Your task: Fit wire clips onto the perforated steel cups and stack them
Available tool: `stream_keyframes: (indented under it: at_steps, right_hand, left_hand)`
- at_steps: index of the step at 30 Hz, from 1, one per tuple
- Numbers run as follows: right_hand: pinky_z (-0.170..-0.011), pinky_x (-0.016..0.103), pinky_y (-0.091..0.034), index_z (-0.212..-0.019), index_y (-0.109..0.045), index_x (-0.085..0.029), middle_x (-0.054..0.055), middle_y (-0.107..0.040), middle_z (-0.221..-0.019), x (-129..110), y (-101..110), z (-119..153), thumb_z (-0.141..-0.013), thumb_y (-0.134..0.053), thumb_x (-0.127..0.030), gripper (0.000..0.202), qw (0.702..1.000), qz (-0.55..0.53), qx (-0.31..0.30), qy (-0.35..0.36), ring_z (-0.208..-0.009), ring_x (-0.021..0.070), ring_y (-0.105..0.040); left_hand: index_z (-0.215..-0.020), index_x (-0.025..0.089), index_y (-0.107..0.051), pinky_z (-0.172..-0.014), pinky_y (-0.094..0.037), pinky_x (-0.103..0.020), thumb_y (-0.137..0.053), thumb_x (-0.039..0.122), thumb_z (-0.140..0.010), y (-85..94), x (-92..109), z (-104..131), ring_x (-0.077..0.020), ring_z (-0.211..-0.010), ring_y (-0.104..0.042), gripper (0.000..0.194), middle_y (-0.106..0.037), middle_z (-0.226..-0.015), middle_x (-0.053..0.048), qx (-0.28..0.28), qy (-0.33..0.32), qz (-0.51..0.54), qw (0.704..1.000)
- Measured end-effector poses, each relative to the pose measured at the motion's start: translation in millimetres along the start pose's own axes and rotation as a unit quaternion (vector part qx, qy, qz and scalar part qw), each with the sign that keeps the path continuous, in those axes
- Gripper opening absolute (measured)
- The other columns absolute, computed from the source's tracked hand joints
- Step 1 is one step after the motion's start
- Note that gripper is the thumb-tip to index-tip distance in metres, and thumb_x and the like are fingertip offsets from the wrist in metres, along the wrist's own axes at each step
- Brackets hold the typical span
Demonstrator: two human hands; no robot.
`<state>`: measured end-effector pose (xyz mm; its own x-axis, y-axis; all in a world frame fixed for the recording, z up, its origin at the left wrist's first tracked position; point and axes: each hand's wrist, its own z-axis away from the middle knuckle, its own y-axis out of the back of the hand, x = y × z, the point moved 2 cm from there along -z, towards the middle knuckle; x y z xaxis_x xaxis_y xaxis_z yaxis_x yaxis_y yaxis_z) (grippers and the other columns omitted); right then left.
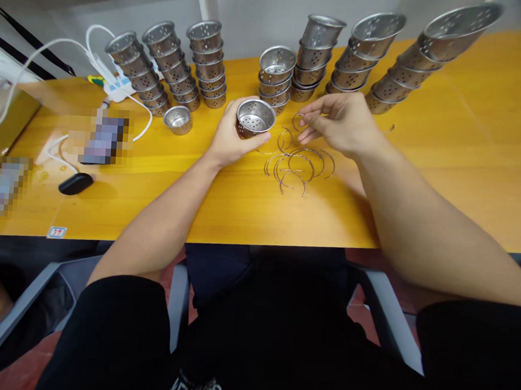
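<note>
My left hand (234, 139) is wrapped round a perforated metal cup (256, 117), tilted so its holed bottom shows. Thumb and fingers of my right hand (338, 123) pinch a thin wire ring (297, 122), which has a gap in its curve as far as I can see. Below and between my hands, several open wire rings (309, 165) lie overlapping on the yellow table (241, 217). Just behind the held cup stands a short stack of similar cups (277, 72); its lower part is partly hidden by my left hand.
More stacks of perforated cups (207, 62) line the back, the right ones (427, 64) leaning outward. A single cup (178, 120) stands before the left stacks. Farther left are a blurred phone (105, 141), a black oval object (76, 184), a power strip (119, 87) and white cables.
</note>
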<state>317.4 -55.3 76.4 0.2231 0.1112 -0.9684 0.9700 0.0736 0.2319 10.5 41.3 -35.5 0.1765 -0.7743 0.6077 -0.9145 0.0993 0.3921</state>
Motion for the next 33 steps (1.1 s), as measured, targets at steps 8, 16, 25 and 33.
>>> stream_keyframes:
  at_steps: [8,16,25,33]
  right_hand:
    - [-0.058,0.038,-0.055,-0.106,-0.082,-0.026,0.002,-0.076,-0.075,9.8,8.4,-4.3,-0.123,-0.099,-0.017,0.026,0.99,0.125,0.004,0.063,-0.057,0.0184,-0.065]
    - [-0.054,0.041,-0.027,-0.105,-0.074,-0.033,-0.003,-0.047,-0.067,14.7,11.1,-5.4,-0.121,-0.1,-0.066,0.045,0.974,0.175,0.009,0.144,-0.058,0.0188,-0.034]
    - [-0.064,0.045,-0.032,-0.106,-0.076,-0.033,-0.002,-0.051,-0.068,11.1,8.8,-2.6,-0.12,-0.098,-0.045,0.029,0.977,0.165,0.004,0.137,-0.062,0.0215,-0.037]
    - [-0.064,0.048,-0.047,-0.105,-0.077,-0.037,-0.002,-0.049,-0.065,3.1,4.3,4.6,-0.112,-0.105,-0.069,0.044,0.981,0.151,-0.013,0.124,-0.063,0.024,-0.044]
  left_hand:
    - [-0.174,0.03,-0.052,-0.146,-0.063,-0.062,-0.096,0.1,-0.098,3.3,8.1,3.0,-0.0374,-0.153,-0.083,0.112,-0.075,-0.164,-0.015,-0.024,0.018,0.007,1.0]
    - [-0.177,0.03,-0.054,-0.15,-0.06,-0.067,-0.102,0.101,-0.091,0.3,11.9,-0.5,-0.0416,-0.16,-0.081,0.122,-0.075,-0.167,-0.016,-0.027,0.01,-0.002,1.0]
    - [-0.176,0.032,-0.052,-0.14,-0.069,-0.06,-0.095,0.105,-0.094,-5.6,14.3,0.4,-0.0372,-0.156,-0.084,0.117,-0.074,-0.17,-0.017,-0.025,0.036,0.047,0.998]
    - [-0.167,0.03,-0.064,-0.144,-0.063,-0.065,-0.094,0.113,-0.087,-0.6,55.4,-4.8,-0.0377,-0.149,-0.083,0.119,-0.079,-0.159,-0.014,-0.043,0.082,0.038,0.995]
